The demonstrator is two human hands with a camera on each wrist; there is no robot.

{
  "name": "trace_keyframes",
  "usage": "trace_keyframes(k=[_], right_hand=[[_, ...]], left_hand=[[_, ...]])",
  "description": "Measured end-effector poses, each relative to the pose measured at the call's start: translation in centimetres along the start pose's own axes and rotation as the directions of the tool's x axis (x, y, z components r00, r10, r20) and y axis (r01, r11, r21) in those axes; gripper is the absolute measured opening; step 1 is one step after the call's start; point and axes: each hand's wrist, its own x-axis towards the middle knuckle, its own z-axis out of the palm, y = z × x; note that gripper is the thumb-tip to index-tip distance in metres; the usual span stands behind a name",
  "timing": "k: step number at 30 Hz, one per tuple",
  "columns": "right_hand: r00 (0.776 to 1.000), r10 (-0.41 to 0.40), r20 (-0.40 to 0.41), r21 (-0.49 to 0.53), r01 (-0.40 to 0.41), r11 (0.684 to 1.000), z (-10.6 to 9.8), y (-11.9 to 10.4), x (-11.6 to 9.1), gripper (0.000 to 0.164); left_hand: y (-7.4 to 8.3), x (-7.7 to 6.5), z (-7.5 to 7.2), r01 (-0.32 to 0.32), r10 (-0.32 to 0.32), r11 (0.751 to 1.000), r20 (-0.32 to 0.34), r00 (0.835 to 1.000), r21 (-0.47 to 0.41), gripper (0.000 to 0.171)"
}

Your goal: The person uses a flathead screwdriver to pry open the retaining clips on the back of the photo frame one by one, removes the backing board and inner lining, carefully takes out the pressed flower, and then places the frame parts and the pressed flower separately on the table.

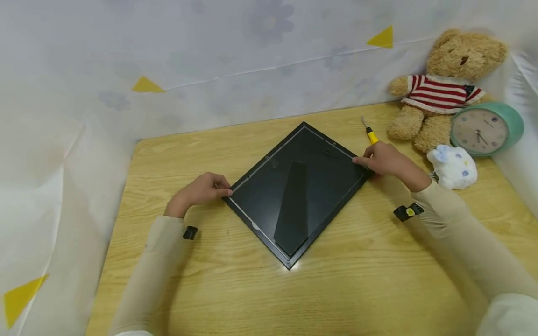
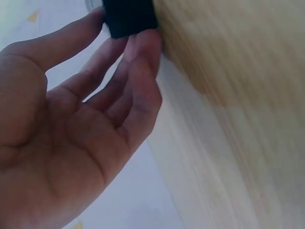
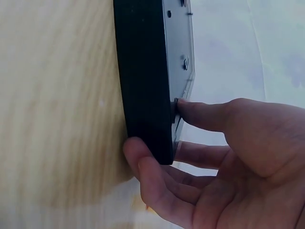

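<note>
A black picture frame (image 1: pixel 256 196) with its back side up lies turned cornerwise in the middle of the head view. Its long stand leg (image 1: pixel 292 210) is flat against the backing. At the left corner my left hand (image 1: pixel 201 191) pinches the frame, thumb on top and fingers below. The left wrist view shows that black corner (image 2: pixel 131 16) between thumb and fingertips. My right hand (image 1: pixel 388 161) holds the opposite corner. In the right wrist view its thumb presses the back while fingers curl under the thick black edge (image 3: pixel 143 81). Whether the frame touches the table cannot be told.
A screwdriver (image 1: pixel 371 133) with a yellow handle lies just beyond my right hand. At the right stand a teddy bear (image 1: pixel 441 93), a green clock (image 1: pixel 483 130) and a white plush toy (image 1: pixel 456 168). Patterned cloth (image 1: pixel 252 56) lines the wooden table's (image 1: pixel 235 294) back.
</note>
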Motion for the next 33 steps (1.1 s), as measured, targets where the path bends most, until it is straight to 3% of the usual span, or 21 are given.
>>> trace_keyframes(k=[4, 15, 24, 33], right_hand=[[1.0, -0.014, -0.008, -0.008, 0.014, 1.0, -0.1, -0.4, 1.3, 0.046], [0.995, -0.095, -0.008, -0.044, 0.095, 0.994, -0.3, -2.4, 5.6, 0.047], [0.989, -0.148, -0.004, -0.044, 0.148, 0.988, 0.8, -5.3, 8.8, 0.045], [0.986, -0.168, 0.017, -0.023, 0.168, 0.985, 2.0, -7.7, 9.9, 0.042]], left_hand=[[0.5, -1.5, 1.1, 0.015, -0.014, 1.0, 0.064, 0.998, -0.027, 0.018], [2.5, -4.5, 5.1, -0.008, 0.038, 0.987, 0.189, 0.981, -0.16, 0.022], [4.0, -6.5, 8.8, 0.015, 0.069, 0.964, 0.304, 0.95, -0.265, 0.03], [3.8, -7.4, 9.8, 0.035, 0.06, 0.968, 0.368, 0.928, -0.247, 0.031]])
